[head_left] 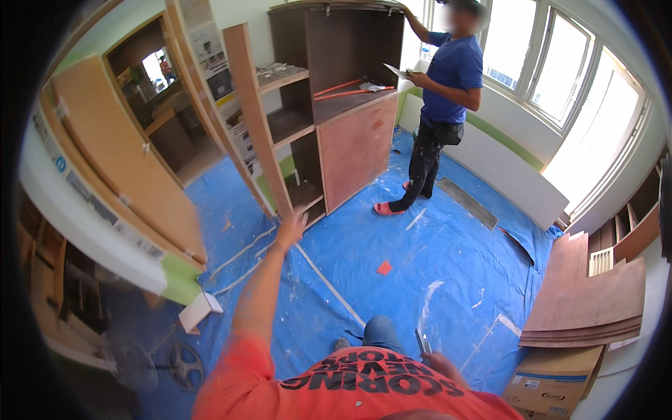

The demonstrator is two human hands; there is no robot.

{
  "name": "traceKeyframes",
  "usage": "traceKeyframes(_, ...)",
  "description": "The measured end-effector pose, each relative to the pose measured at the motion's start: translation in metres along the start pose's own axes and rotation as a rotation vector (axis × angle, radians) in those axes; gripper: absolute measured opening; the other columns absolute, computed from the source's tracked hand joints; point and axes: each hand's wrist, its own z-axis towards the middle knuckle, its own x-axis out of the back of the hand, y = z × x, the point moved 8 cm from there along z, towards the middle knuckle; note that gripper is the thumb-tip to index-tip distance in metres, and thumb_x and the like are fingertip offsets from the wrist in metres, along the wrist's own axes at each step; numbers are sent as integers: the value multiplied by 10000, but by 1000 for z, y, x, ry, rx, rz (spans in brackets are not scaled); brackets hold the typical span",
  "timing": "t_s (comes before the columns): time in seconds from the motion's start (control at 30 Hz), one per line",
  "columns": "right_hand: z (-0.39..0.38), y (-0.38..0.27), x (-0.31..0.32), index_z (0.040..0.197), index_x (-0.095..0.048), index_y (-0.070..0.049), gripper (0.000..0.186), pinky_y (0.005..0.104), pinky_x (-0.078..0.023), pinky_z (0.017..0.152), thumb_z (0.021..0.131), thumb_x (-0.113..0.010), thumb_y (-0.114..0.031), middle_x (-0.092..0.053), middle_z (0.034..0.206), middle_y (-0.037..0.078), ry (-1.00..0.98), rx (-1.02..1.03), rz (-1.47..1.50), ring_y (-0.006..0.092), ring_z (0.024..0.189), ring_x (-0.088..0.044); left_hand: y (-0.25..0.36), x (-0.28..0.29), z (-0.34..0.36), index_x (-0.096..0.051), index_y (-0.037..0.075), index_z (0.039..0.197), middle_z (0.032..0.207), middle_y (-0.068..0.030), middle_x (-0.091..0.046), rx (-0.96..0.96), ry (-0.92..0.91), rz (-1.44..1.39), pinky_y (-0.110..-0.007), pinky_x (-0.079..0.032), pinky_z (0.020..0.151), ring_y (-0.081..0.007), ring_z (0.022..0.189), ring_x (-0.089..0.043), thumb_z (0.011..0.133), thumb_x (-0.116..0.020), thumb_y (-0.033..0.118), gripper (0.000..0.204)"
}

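Cabinet stood upright ahead of me, slightly left, on blue sheeting. My two hands were well apart. Left hand was stretched out to the foot of its left upright; fingers seemed extended, but I could not tell whether they touched or gripped the wood. Right hand, low by my body, was closed around a grey tool, its type unclear.

Progress, as I judged it: main body assembled, dividers and shelves in. A reddish-brown panel covered the lower right front. The upper right bay and the left column were open at the front. Finish looked incomplete: the panel's surface was patchy, and the pale front edges seemed bare beside the dark interior.

Clearing up was left too, by the look of it. Long orange-red things lay in the upper bay, and pale debris littered the top left shelf. A co-worker in blue stood at the cabinet's right, one arm raised to its top, a flat pale item in the other hand. Brown sheets lay stacked at far right, above a cardboard box, their use unknown to me.
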Motion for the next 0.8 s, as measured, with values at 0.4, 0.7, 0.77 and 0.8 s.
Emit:
traceKeyframes(0.4, 118, -105, 4, 1036, -689, 10, 328, 407, -551, 659, 864, -755, -261, -686, 808, 109, 283, -105, 323, 227, 747, -691, 363, 76, 538, -627, 3, 1326, 1039, -190, -740, -508, 108, -91, -421, -537, 932, -343, 1031, -701, 955, -674, 365, 520)
traceKeyframes(0.7, 126, -89, 7, 1022, -678, 12, 300, 381, -540, 661, 872, -751, -237, -671, 793, 106, 648, -213, 661, 214, 759, -683, 342, 18, 779, -654, 3, 1303, 1128, -186, -702, -512, 112, -154, -369, -536, 880, -286, 999, -677, 920, -709, 338, 512)
traceKeyframes(0.77, 139, -87, 1, 1019, -675, 13, 294, 375, -538, 661, 874, -749, -232, -668, 789, 106, 732, -218, 740, 211, 761, -681, 338, 12, 823, -674, 6, 1278, 1229, -220, -687, -503, 109, -191, -402, -506, 1007, -344, 1146, -652, 917, -695, 348, 498)
traceKeyframes(0.8, 143, -85, -2, 1018, -674, 13, 291, 372, -537, 661, 875, -749, -229, -666, 788, 105, 778, -210, 777, 210, 763, -680, 331, 9, 846, -684, 8, 1266, 1279, -236, -679, -493, 109, -212, -419, -491, 1070, -374, 1220, -639, 915, -689, 353, 493)
